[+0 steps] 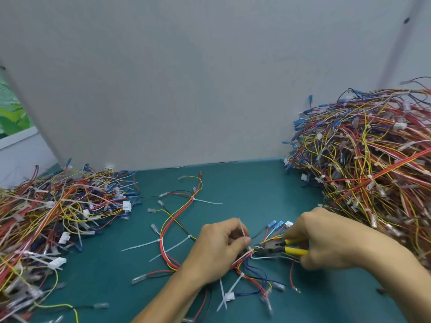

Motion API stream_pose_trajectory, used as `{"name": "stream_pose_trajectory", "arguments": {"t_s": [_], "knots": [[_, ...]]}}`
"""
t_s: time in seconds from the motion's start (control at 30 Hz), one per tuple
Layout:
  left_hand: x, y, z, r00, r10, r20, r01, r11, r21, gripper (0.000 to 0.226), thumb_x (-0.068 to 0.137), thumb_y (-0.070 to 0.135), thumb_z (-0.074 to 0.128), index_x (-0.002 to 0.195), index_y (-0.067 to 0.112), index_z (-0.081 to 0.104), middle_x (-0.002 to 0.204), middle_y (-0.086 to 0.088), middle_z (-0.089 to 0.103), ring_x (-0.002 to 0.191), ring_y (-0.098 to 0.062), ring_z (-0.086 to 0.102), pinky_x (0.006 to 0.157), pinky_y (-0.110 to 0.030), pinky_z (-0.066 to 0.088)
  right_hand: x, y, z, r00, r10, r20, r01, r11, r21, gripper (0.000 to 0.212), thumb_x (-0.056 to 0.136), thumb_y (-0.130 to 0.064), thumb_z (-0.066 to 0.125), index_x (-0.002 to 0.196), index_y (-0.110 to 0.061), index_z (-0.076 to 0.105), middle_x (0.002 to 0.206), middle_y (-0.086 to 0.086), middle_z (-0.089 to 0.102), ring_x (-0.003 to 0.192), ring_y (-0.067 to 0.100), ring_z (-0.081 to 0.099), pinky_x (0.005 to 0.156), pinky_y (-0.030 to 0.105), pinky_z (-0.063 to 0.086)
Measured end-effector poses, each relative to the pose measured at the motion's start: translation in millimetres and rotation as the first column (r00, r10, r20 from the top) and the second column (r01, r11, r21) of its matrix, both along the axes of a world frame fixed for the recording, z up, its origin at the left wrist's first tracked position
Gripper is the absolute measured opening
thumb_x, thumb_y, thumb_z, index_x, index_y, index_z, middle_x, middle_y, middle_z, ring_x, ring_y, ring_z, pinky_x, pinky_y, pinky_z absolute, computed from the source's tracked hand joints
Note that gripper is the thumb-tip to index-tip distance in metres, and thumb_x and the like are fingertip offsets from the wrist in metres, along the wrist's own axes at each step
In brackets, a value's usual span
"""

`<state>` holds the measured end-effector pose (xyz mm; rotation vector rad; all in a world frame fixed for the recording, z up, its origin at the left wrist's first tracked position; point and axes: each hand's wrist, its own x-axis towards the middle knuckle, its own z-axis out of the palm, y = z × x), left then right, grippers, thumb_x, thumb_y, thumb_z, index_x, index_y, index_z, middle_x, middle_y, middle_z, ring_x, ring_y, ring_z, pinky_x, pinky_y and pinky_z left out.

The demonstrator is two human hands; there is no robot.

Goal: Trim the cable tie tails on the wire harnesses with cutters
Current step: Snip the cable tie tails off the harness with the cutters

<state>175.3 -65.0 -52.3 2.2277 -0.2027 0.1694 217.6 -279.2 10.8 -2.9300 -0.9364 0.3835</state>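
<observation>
A thin, pale, flat cable tie tail (242, 229) is being pinched upright between the thumb and curled fingers of the left hand (217, 248), near 6 o'clock on the worktop (245, 187). A wire harness (242, 264) of slim red, yellow, blue and white insulated leads is being bound by that tie. The harness is lying under both hands and fanning out toward 5 o'clock.

The cutters (268, 249), with a dark metal nose and smooth yellow sleeved handles, are being held from 3 o'clock by the right hand (326, 241). Its grip is being wrapped tightly round both handles, and the jaws are being set almost together at the foot of the tail. Blue sleeved terminals (276, 223) are lying just at 12 o'clock of the cutters.

A loose harness (182, 217), with long untrimmed ties sticking out, is lying at 10 o'clock of the left hand. Two tangled heaps are being carried by the matt teal worktop: a low left heap (58, 217) at 9 o'clock and a tall right heap (361, 159) at 2 o'clock. The far edge is being closed off by a plain grey wall panel (186, 89).
</observation>
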Motion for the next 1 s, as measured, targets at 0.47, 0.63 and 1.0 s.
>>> {"name": "stream_pose_trajectory", "arguments": {"t_s": [0.47, 0.63, 1.0], "knots": [[0.5, -0.8, -5.3, 0.996, 0.06, 0.063, -0.058, 0.998, -0.026, 0.012, 0.082, 0.02, 0.071, 0.071, 0.023, 0.068, 0.069, 0.01, 0.065, 0.063, -0.005, 0.055, 0.063, -0.018, 0.042, -0.6, 8.5, -0.6, 0.999, 0.006, 0.039, -0.004, 0.999, -0.038, 0.02, 0.067, -0.037, 0.059, 0.084, -0.025, 0.059, 0.066, 0.003, 0.053, 0.069, 0.025, 0.054, 0.06, 0.036, 0.048], [2.7, 0.2, -7.5, 0.997, 0.075, 0.037, -0.073, 0.996, -0.042, 0.009, 0.081, 0.022, 0.073, 0.072, 0.02, 0.071, 0.078, 0.006, 0.069, 0.07, -0.008, 0.06, 0.068, -0.019, 0.045, -1.9, 12.4, 0.2, 1.0, 0.004, 0.019, -0.003, 0.999, -0.05, 0.015, 0.069, -0.035, 0.06, 0.077, -0.022, 0.058, 0.069, 0.002, 0.054, 0.074, 0.027, 0.058, 0.062, 0.038, 0.049], [3.3, -4.4, -8.5, 0.995, 0.086, 0.053, -0.084, 0.996, -0.036, 0.013, 0.081, 0.011, 0.071, 0.068, 0.012, 0.068, 0.077, 0.009, 0.067, 0.072, 0.0, 0.057, 0.069, -0.009, 0.039, -8.9, 18.8, -3.8, 0.999, -0.048, -0.004, 0.048, 0.998, -0.048, 0.015, 0.071, -0.026, 0.061, 0.061, -0.029, 0.05, 0.068, -0.003, 0.044, 0.068, 0.026, 0.053, 0.054, 0.031, 0.041]]}}
